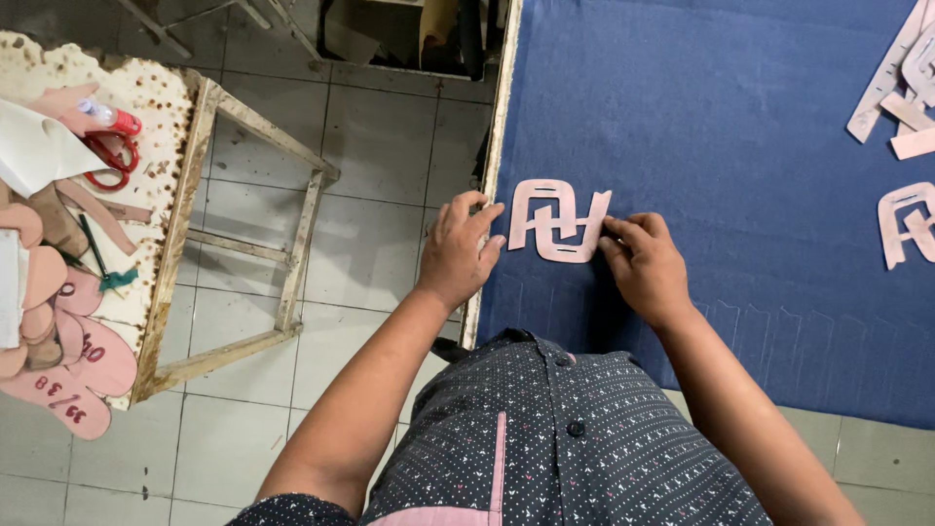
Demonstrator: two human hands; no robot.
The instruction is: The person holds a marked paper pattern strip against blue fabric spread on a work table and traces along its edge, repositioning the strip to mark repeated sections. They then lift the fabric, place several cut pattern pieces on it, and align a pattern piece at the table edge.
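Hands pin a pink template (558,223) flat on blue cloth (740,127) at centre frame; left hand (458,251) presses its left edge, fingers together; right hand (641,263) pinches its right edge, steadying it against slipping.

1. Garment: dark navy shirt (545,438) with a dense pattern of small white and pink marks; buttoned front; two dark round buttons (575,428) visible along the placket.
2. Trim: a narrow pink vertical strip (500,458) on the shirt front; a wider pink panel at the lower edge.
3. Arms: both forearms bare; no sleeve reaches them; no watch, ring or glove visible.
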